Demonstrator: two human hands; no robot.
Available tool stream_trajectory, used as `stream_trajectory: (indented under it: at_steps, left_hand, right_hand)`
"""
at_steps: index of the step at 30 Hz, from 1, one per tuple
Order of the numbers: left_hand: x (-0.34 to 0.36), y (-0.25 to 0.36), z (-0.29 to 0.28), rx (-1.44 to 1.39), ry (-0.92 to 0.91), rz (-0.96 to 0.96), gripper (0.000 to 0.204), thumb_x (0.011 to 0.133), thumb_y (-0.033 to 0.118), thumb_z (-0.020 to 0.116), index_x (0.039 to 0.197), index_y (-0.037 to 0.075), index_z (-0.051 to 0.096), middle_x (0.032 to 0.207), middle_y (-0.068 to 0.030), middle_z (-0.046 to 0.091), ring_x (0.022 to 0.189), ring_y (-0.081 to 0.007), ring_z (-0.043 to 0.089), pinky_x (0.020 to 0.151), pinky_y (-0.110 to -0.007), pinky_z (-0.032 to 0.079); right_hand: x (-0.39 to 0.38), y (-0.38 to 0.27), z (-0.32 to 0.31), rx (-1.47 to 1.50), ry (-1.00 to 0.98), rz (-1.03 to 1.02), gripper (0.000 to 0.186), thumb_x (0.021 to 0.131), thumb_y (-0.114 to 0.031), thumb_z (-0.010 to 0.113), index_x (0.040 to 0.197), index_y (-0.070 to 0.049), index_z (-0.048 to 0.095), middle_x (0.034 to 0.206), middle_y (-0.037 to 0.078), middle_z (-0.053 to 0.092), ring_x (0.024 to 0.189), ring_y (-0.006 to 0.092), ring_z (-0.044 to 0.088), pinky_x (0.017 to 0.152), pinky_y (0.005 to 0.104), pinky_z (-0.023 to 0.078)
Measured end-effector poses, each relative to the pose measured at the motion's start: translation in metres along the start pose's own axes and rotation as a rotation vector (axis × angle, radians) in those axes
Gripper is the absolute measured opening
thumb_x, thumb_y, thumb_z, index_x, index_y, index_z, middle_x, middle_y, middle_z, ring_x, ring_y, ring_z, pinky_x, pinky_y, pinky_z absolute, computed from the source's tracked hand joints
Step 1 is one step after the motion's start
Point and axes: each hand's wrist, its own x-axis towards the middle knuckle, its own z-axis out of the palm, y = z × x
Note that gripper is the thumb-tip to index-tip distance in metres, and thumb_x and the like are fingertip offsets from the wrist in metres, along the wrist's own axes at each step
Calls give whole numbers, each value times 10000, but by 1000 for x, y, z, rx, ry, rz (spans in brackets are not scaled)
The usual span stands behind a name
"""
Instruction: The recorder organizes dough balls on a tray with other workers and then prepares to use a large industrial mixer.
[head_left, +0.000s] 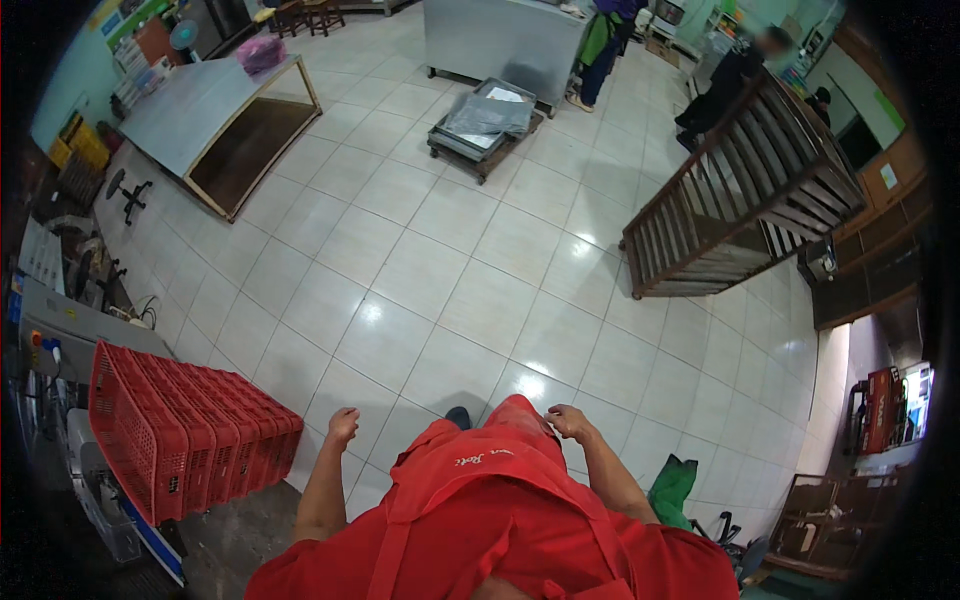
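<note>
My left hand [343,427] hangs at my side over the tiled floor, its fingers loosely curled in and nothing showing in them. The nearest thing to it is a stack of red plastic crates [200,432] to its left, with a gap between. On the other side, my right hand [570,421] hangs beside my red apron [520,432]. Its fingers are slightly bent and partly apart, and no object shows in it. One dark shoe [459,416] peeks out past the apron.
Ahead stands a low wheeled dolly [482,130] with stacked trays. A metal-topped table [200,115] is at far left, a slatted wooden rack [740,190] at right. A person in dark clothes [725,90] stands behind the rack; another [603,45] is by a steel counter [500,50].
</note>
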Motion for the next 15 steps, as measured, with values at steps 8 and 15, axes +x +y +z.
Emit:
stream_trajectory:
  at_steps: [8,15]
  left_hand:
    - [60,81,26,-56,-30,6,327,953,272,623,1202,60,636,901,-30,633,713,-119,576,524,-266,453]
    - [112,158,49,81,-239,-106,390,968,344,599,1251,78,624,1024,-51,659,874,-192,618,702,-349,497]
  right_hand:
    - [94,-110,-56,-61,-235,165,580,902,-488,596,1293,-61,630,1234,172,663,1059,330,670,748,427,623]
    - [228,-205,-148,-318,-249,111,562,902,-465,596,1240,-20,653,1184,178,676,973,347,696,704,439,634]
